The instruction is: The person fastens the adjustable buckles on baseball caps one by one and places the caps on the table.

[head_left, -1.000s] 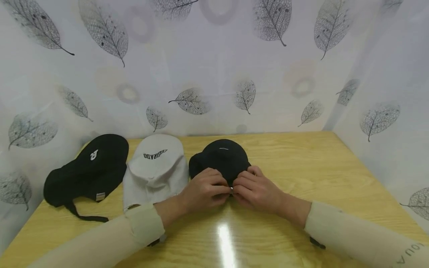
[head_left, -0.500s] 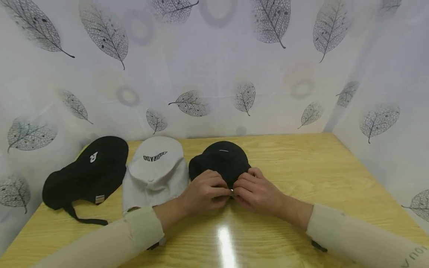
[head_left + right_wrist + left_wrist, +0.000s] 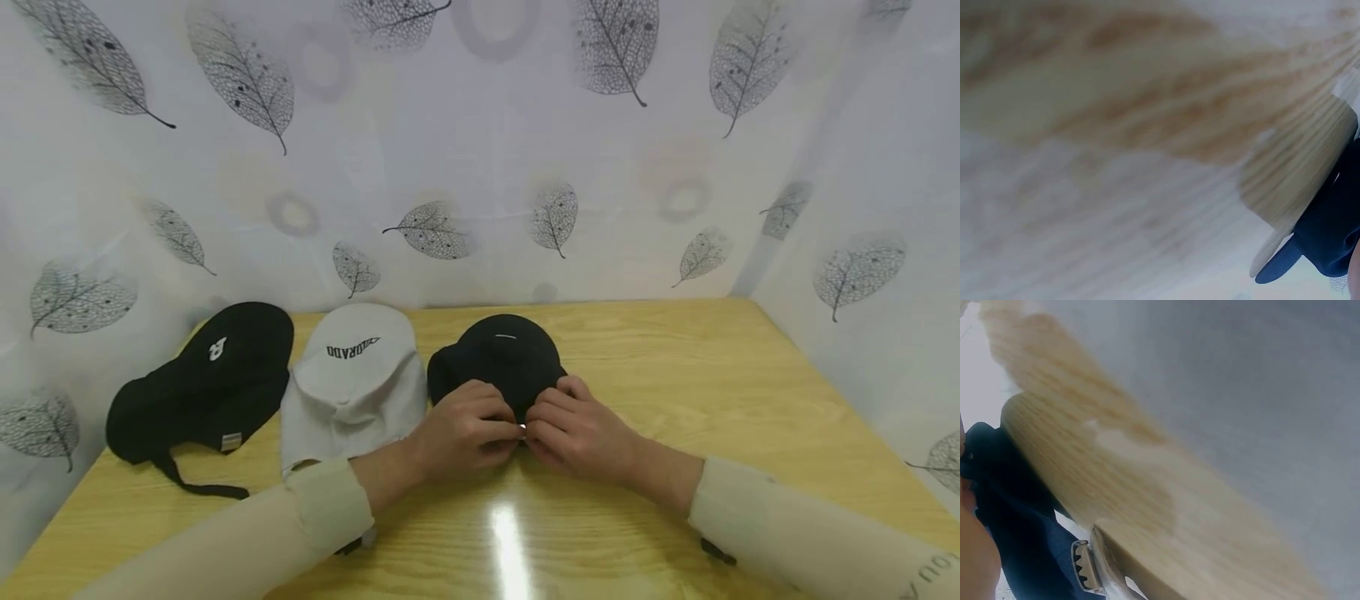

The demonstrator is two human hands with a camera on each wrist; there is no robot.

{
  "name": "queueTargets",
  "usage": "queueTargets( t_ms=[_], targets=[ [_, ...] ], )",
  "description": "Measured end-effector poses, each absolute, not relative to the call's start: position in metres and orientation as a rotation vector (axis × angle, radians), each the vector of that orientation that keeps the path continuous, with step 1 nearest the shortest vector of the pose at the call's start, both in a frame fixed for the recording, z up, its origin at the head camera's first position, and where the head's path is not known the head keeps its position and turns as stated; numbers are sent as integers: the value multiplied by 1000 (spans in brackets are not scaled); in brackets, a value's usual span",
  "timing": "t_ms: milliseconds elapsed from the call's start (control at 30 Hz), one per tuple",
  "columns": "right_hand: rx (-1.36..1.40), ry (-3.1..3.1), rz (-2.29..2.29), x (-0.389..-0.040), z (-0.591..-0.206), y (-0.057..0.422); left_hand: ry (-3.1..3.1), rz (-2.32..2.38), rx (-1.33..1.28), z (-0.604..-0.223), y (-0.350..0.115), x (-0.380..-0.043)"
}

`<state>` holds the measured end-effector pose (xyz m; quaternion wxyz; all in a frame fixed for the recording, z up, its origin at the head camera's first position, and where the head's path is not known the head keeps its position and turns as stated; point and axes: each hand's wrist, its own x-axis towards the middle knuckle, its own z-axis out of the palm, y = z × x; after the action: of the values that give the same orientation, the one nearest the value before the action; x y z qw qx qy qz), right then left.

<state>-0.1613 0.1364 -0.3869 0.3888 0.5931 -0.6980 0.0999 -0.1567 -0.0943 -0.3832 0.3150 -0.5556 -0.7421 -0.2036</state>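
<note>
In the head view a black cap [image 3: 504, 360] with a short white line on it sits near the table's middle. My left hand [image 3: 467, 427] grips its near edge from the left, fingers curled. Opposite it, my right hand [image 3: 583, 429] grips the same edge, fingertips almost meeting the left ones. A small shiny piece [image 3: 522, 431] shows between the fingertips; its kind is too small to make out. Dark cloth [image 3: 1016, 515] fills the lower left of the left wrist view, beside a toothed metal buckle [image 3: 1087, 567]. In the right wrist view dark cloth [image 3: 1329, 215] appears at the right edge.
Left of the hands lies a light grey cap [image 3: 358, 354] lettered COLORADO, partly behind the left forearm. Farther left is another black cap [image 3: 202, 383] with a white letter and a loose strap [image 3: 198, 487]. All are on a wooden table [image 3: 675, 358] before a leaf-patterned curtain [image 3: 480, 158].
Both hands keep hold of the black cap's near edge in almost the same place. The whole head view shifts slightly; the other caps stay put.
</note>
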Motion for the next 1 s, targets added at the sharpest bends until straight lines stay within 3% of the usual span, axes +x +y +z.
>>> queueTargets(
  t_ms=[1000],
  targets=[
    [1513, -1790, 247, -162, -382, 137, -1929, -540, -1491, -378, -92, -157]
  ],
)
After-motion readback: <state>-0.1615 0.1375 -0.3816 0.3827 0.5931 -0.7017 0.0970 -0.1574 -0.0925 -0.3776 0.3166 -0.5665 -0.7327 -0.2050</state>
